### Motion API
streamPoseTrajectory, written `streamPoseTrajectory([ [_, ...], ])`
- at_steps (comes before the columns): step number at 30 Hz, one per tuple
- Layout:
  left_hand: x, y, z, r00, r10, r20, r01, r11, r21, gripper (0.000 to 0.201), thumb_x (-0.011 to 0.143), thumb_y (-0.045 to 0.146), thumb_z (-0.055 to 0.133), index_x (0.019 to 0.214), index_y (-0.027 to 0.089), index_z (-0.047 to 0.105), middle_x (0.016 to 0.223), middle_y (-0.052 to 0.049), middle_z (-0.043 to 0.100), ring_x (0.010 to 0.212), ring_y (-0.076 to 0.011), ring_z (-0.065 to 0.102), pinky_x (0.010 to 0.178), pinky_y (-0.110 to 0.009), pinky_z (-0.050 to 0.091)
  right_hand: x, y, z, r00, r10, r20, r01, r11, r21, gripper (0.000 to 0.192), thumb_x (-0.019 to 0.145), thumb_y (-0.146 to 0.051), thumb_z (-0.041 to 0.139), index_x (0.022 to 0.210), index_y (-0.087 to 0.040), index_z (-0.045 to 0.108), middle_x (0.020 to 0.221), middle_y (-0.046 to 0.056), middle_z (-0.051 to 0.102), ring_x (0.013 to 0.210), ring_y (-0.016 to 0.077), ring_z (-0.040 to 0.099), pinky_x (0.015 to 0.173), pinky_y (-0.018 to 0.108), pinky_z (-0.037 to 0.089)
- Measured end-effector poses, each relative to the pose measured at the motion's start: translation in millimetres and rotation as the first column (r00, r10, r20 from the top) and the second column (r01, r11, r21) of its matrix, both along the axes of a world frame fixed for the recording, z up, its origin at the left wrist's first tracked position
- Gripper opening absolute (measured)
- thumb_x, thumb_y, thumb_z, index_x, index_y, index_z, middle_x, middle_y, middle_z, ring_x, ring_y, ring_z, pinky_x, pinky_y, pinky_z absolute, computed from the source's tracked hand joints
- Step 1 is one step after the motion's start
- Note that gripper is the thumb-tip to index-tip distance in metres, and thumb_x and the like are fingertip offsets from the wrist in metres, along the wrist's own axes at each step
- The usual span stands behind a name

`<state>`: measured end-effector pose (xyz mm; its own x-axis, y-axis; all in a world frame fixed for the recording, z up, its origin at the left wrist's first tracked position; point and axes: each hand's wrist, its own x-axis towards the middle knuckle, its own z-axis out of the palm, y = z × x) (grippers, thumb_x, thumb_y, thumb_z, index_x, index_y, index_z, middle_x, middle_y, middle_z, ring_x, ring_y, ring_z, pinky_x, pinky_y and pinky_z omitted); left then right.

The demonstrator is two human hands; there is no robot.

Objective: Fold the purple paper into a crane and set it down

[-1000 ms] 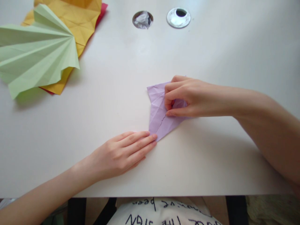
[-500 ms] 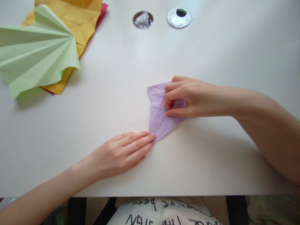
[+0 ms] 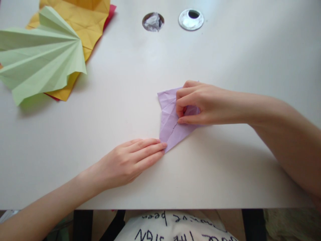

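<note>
A folded sheet of purple paper with several creases lies on the white table in front of me. A thin, dark, jagged line runs across it from its lower corner up to my right thumb; whether it is drawn or a torn edge I cannot tell. My right hand is closed on the paper, fingers curled and thumb tip at the line's upper end. It hides much of the sheet's right side. My left hand lies flat, fingers stretched out together, their tips resting on the paper's lower corner.
Pleated light green paper lies over creased yellow paper at the upper left, with red paper beneath. Farther back, a round hole holds crumpled material, beside a silvery round cover. The table's front edge is near my body.
My left hand has shifted very slightly upward, its fingertips still on the paper's lower corner. The right hand and the purple paper stay where they were.
</note>
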<state>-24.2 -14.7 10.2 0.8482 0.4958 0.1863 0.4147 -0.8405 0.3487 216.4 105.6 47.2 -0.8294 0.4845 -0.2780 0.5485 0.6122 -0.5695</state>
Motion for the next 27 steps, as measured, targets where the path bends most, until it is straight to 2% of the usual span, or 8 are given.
streamPoseTrajectory([
  [11,-1.0,-3.0,3.3,0.995,-0.052,-0.084,0.057,0.997,0.054,0.031,0.086,0.005,0.037,0.109,0.013,0.057,0.134,-0.008,0.049,0.127,-0.0211,0.041,0.101,-0.033,0.042,0.3,0.4,-0.9,1.000,-0.001,-0.009,0.001,1.000,0.003,0.020,0.077,-0.034,0.053,0.066,-0.019,0.062,0.074,0.004,0.054,0.084,0.0200,0.043,0.071,0.031,0.033],
  [17,-2.1,-5.0,4.0,0.995,-0.046,-0.089,0.048,0.999,0.023,0.022,0.085,0.007,0.043,0.099,0.016,0.057,0.135,-0.009,0.047,0.128,-0.0218,0.040,0.101,-0.035,0.041,-0.2,0.0,-0.2,1.000,-0.003,-0.012,0.003,1.000,0.000,0.022,0.078,-0.036,0.052,0.067,-0.020,0.062,0.073,0.004,0.054,0.084,0.0199,0.043,0.070,0.031,0.034],
  [23,-2.7,-3.2,6.6,0.992,-0.077,-0.098,0.076,0.997,-0.019,0.024,0.083,0.005,0.042,0.098,0.016,0.056,0.137,-0.010,0.045,0.129,-0.0236,0.038,0.101,-0.036,0.041,0.1,0.3,-0.3,1.000,0.002,0.003,-0.002,1.000,0.003,0.020,0.077,-0.033,0.053,0.067,-0.020,0.062,0.074,0.004,0.054,0.085,0.0203,0.043,0.071,0.031,0.034],
  [27,-3.4,-1.5,6.8,0.994,-0.090,-0.059,0.084,0.992,-0.093,0.022,0.082,0.007,0.040,0.095,0.014,0.055,0.137,-0.012,0.045,0.130,-0.0254,0.037,0.100,-0.039,0.042,0.5,0.7,-0.2,1.000,0.006,0.004,-0.006,1.000,-0.007,0.017,0.077,-0.031,0.054,0.067,-0.020,0.062,0.075,0.004,0.055,0.086,0.0206,0.043,0.072,0.032,0.034],
])
